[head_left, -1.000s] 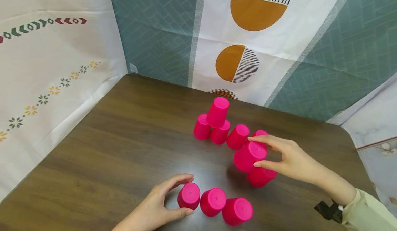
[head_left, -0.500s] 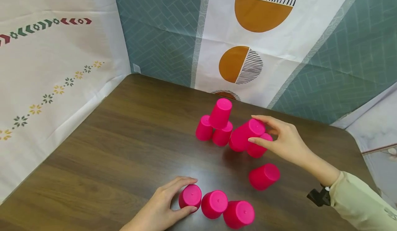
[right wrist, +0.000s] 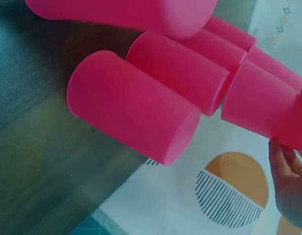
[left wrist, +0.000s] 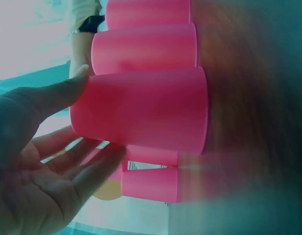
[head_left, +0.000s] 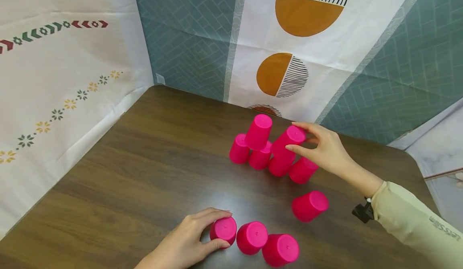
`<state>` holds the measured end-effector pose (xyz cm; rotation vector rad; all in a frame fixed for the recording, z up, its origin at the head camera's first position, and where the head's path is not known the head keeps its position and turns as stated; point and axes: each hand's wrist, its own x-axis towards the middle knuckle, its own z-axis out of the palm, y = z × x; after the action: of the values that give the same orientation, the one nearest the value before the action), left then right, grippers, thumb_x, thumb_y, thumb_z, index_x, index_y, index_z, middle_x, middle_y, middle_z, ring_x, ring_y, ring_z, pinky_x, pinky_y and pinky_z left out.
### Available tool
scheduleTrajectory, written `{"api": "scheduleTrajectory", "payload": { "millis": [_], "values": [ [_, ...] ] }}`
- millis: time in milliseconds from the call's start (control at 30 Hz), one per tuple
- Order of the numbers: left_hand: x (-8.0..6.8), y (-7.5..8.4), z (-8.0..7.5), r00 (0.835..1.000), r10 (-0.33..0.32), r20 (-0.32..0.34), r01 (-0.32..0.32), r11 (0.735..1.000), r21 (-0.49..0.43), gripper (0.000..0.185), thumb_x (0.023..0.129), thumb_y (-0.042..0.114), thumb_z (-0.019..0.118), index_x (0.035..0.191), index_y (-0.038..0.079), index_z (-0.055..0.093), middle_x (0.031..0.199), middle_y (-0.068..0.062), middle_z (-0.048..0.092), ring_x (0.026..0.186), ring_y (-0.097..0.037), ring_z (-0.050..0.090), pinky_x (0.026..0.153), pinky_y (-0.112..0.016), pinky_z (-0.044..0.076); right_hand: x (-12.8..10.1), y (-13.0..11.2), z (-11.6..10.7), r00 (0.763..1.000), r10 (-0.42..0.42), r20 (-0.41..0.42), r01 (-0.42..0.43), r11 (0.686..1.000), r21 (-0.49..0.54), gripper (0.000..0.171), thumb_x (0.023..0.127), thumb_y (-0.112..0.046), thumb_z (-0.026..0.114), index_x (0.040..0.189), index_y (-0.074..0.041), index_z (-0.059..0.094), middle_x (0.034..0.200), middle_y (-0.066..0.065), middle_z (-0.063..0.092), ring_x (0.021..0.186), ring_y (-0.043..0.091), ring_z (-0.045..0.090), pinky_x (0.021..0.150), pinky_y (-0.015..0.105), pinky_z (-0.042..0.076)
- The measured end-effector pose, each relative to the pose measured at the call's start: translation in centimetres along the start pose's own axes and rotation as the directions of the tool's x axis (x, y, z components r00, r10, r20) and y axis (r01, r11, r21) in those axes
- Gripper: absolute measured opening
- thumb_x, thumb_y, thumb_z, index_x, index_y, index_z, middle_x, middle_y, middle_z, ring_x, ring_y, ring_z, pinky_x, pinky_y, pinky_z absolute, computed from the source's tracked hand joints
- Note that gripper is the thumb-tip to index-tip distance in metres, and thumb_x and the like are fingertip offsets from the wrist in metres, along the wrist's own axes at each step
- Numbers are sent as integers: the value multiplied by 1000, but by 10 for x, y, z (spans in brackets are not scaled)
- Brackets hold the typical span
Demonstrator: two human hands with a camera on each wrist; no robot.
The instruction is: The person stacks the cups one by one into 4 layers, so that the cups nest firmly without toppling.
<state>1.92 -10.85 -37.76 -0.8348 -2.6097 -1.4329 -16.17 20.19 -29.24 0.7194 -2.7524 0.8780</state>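
Note:
My right hand (head_left: 327, 146) holds an upside-down pink cup (head_left: 288, 139) between thumb and fingers. It is slightly tilted, its rim right at the top of a cup (head_left: 280, 165) in the back row. Beside that stands the row's rightmost cup (head_left: 302, 171), nearest in the right wrist view. Farther left, one cup (head_left: 258, 132) sits across two others (head_left: 239, 150). My left hand (head_left: 188, 237) grips the left end cup (head_left: 223, 231) of the front row, thumb on one side and fingers on the other, as the left wrist view also shows.
Two more upside-down cups stand in the front row, one in the middle (head_left: 252, 238) and one at the right end (head_left: 281, 250). A lone cup (head_left: 310, 206) stands between the rows on the right. Patterned cloth (head_left: 188, 40) hangs behind the brown table (head_left: 144, 160).
My right hand has carried its cup toward the back, from over the lone cup on the right to over the back row. My left hand stays around its cup.

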Motion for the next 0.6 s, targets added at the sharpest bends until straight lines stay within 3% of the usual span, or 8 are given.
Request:
{"api": "scheduleTrajectory", "payload": {
  "millis": [433,600],
  "values": [
    [9,9,-4,995,-55,87,59,998,-36,43,77,17,76,116,14,58,98,10,58,79,-1,53,68,-19,50,8,7,4,994,-34,105,29,998,47,61,77,-27,77,130,-9,52,121,8,59,101,24,62,81,36,53],
    [14,10,-6,995,-43,95,45,999,-22,41,76,17,77,112,15,59,96,10,58,80,0,52,68,-18,49,13,6,5,993,-38,112,33,998,48,63,78,-26,76,133,-10,50,124,8,57,106,24,60,83,36,52]
  ]
}}
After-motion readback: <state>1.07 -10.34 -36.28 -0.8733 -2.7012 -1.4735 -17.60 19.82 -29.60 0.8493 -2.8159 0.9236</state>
